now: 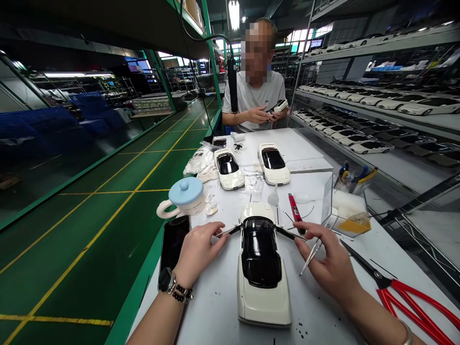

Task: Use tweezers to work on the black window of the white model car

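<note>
A white model car [263, 282] with a black roof sits on the white table [215, 306] right in front of me, both its doors swung open. My left hand [199, 249] pinches the tip of the open left door [227, 232]. My right hand [328, 261] touches the open right door [287, 234] with its fingertips and holds metal tweezers [309, 256] pointing down and left.
Two more white model cars [229, 168] [273, 164] stand farther back. A blue-lidded mug [185, 197], a black phone [173, 242], a red pen-like tool [295, 211], a clear box [345, 206] and red-handled scissors [406, 297] lie around. A person [256, 96] sits opposite holding a small part. Shelves of car bodies line the right.
</note>
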Motion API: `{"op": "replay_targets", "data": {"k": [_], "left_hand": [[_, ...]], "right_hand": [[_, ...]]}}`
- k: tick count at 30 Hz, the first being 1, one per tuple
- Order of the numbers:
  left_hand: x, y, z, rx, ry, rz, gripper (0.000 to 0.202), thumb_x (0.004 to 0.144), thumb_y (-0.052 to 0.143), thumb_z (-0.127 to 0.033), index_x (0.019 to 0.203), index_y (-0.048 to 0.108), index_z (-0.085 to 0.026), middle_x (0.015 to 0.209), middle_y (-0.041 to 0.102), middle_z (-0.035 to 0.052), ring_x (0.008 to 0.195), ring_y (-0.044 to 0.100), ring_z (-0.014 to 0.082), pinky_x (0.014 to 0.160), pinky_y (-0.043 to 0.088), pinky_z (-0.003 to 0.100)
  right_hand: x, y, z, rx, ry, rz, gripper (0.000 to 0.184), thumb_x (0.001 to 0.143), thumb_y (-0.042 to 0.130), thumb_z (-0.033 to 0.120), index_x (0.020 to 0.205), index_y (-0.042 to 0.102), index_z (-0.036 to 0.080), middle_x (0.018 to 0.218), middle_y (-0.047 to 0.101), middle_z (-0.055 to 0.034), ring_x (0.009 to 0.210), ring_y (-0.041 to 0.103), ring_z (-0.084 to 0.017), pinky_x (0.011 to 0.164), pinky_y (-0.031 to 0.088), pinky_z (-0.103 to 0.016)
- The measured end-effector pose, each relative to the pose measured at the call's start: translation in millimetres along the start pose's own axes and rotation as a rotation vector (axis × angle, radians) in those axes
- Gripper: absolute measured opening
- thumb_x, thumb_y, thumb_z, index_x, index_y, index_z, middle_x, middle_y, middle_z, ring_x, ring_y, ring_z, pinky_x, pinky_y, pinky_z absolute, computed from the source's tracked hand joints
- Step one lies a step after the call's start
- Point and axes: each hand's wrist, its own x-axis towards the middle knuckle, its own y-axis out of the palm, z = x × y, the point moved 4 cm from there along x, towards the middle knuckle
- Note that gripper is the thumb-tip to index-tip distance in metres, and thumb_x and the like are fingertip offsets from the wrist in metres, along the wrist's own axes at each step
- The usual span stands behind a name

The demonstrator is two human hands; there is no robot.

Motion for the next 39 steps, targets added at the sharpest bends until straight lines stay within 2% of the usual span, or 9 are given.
{"op": "replay_targets", "data": {"k": [5,12,17,23,25,29,32,35,39], "left_hand": [[0.4,-0.9,0.0,0.045,0.028,0.031,0.011,0.085,0.059,-0.027,0.095,0.062,-0.023,0.087,0.069,-0.0020,0.080,0.064,0.0189,0.072,0.047,0.032],[0.7,0.1,1.4,0.088,0.068,0.029,0.007,0.087,0.057,-0.027,0.092,0.062,-0.025,0.084,0.068,-0.0040,0.077,0.063,0.0179,0.069,0.046,0.031],[1.9,-1.4,6.6,0.139,0.047,-0.099,0.016,0.090,0.053,-0.033,0.100,0.060,-0.023,0.096,0.063,0.0029,0.077,0.060,0.0207,0.070,0.045,0.036],[-1.3,-6.3,-40.6,-0.161,0.133,-0.204,0.019,0.089,0.048,-0.031,0.105,0.051,-0.020,0.093,0.057,0.0059,0.078,0.059,0.0171,0.064,0.048,0.027],[4.8,1.8,-62.5,-0.136,0.054,-0.094,0.026,0.091,0.046,-0.038,0.108,0.049,-0.018,0.091,0.060,0.0076,0.079,0.061,0.0200,0.065,0.049,0.029],[26.6,21.5,-95.6,0.100,-0.136,0.173,0.074,0.084,0.046,-0.062,0.130,0.035,-0.004,0.099,0.065,0.0203,0.089,0.065,0.0338,0.067,0.050,0.038],[41.5,25.4,-107.2,0.220,-0.227,0.242,0.079,0.081,0.047,-0.059,0.130,0.035,0.001,0.091,0.066,0.0220,0.084,0.065,0.0384,0.064,0.048,0.042],[48.4,19.8,-108.5,0.237,-0.195,0.265,0.073,0.077,0.050,-0.050,0.128,0.038,0.002,0.082,0.067,0.0201,0.077,0.066,0.0388,0.062,0.048,0.042],[47.0,5.4,-98.4,0.201,0.011,0.387,0.091,0.068,0.063,-0.047,0.140,0.029,-0.002,0.081,0.068,0.0143,0.078,0.065,0.0358,0.063,0.048,0.039]], "right_hand": [[0.7,0.5,7.4,-0.021,-0.096,0.009,0.006,0.090,0.054,0.022,0.088,0.048,0.021,0.096,0.062,0.0003,0.087,0.056,-0.016,0.082,0.036,-0.033],[-4.2,-9.3,0.8,0.050,0.045,-0.121,0.019,0.098,0.036,0.027,0.105,0.053,0.023,0.086,0.066,0.0011,0.090,0.056,-0.018,0.082,0.039,-0.032],[-6.9,-12.9,-0.3,0.028,0.126,-0.164,0.021,0.099,0.036,0.033,0.104,0.053,0.023,0.079,0.067,0.0024,0.088,0.055,-0.018,0.080,0.038,-0.032],[-8.5,-10.5,-1.2,0.103,0.109,-0.150,0.020,0.099,0.037,0.035,0.104,0.053,0.023,0.079,0.066,0.0015,0.085,0.056,-0.019,0.080,0.040,-0.034],[-9.0,-10.9,-3.1,0.100,0.129,-0.147,0.021,0.099,0.037,0.035,0.104,0.053,0.023,0.079,0.066,0.0009,0.085,0.056,-0.020,0.081,0.040,-0.035],[-8.1,-11.6,-4.1,0.081,0.163,-0.147,0.023,0.098,0.036,0.038,0.103,0.053,0.022,0.079,0.066,-0.0006,0.087,0.056,-0.022,0.081,0.040,-0.038],[-7.1,-10.9,-2.7,0.106,0.174,-0.189,0.021,0.098,0.037,0.037,0.107,0.049,0.022,0.079,0.065,-0.0008,0.086,0.056,-0.021,0.080,0.039,-0.037],[-7.7,-10.2,-1.4,0.214,0.151,-0.265,0.017,0.098,0.038,0.033,0.110,0.042,0.021,0.078,0.064,0.0004,0.080,0.059,-0.018,0.080,0.040,-0.035],[-9.2,-10.5,2.3,0.300,0.099,-0.282,0.012,0.098,0.039,0.027,0.108,0.042,0.021,0.074,0.062,0.0016,0.072,0.059,-0.015,0.076,0.042,-0.033]]}}
